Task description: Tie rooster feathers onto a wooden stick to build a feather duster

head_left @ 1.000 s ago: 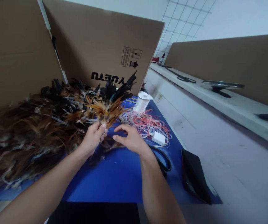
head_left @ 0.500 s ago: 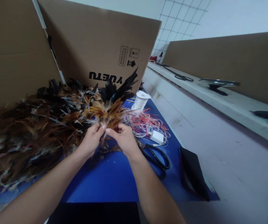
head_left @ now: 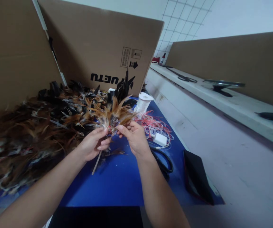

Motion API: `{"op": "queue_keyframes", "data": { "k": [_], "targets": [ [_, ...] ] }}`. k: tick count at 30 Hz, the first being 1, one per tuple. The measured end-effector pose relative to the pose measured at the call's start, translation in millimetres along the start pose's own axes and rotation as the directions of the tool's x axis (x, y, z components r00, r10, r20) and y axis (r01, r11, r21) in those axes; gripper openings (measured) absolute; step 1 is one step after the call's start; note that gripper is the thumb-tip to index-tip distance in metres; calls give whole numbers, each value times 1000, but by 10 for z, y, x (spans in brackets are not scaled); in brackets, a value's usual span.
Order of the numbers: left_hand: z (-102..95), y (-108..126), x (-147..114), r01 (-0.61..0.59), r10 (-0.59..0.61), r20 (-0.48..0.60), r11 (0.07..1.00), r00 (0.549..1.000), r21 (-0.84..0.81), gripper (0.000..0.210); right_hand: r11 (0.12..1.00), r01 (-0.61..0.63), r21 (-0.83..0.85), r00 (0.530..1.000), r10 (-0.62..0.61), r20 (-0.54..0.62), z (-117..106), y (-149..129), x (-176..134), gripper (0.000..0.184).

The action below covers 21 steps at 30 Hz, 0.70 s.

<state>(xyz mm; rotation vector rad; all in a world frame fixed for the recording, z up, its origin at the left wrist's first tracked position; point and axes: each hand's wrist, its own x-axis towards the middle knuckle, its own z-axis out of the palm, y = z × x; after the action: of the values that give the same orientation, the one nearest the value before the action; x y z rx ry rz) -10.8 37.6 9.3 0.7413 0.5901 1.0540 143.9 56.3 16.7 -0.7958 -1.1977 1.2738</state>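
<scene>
My left hand (head_left: 96,143) is closed around the base of a feather bunch (head_left: 114,110), whose brown and black feathers fan upward. Red string shows at its bound base, and a thin pale stick (head_left: 96,163) points down below my left fingers. My right hand (head_left: 133,136) pinches the right side of the same bunch near its base, thumb against fingers. To the left spreads a large heap of brown and black feathers (head_left: 27,136). Black-handled scissors (head_left: 163,161) lie beside my right wrist, which partly hides them.
Red and white strings (head_left: 150,125) lie tangled right of my hands, with a white spool (head_left: 143,103) behind and a white block (head_left: 160,139) beside them. A dark phone-like object (head_left: 196,175) sits on the blue tabletop (head_left: 112,190). Cardboard (head_left: 98,44) stands behind.
The feather bunch has turned, so its black feathers stand more upright, and the red string and stick now show. My right hand has shifted slightly right.
</scene>
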Motion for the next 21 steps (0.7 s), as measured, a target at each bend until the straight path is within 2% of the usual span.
{"op": "queue_keyframes", "data": {
  "k": [9, 21],
  "targets": [
    [-15, -25, -3, 39, -38, -49, 999, 998, 29, 14, 984, 39, -172, 995, -23, 93, -12, -13, -30, 19],
    [4, -24, -2, 34, -34, -7, 994, 999, 100, 16, 940, 137, -312, 989, -112, 97, -12, -12, -23, 20]
  ]
}}
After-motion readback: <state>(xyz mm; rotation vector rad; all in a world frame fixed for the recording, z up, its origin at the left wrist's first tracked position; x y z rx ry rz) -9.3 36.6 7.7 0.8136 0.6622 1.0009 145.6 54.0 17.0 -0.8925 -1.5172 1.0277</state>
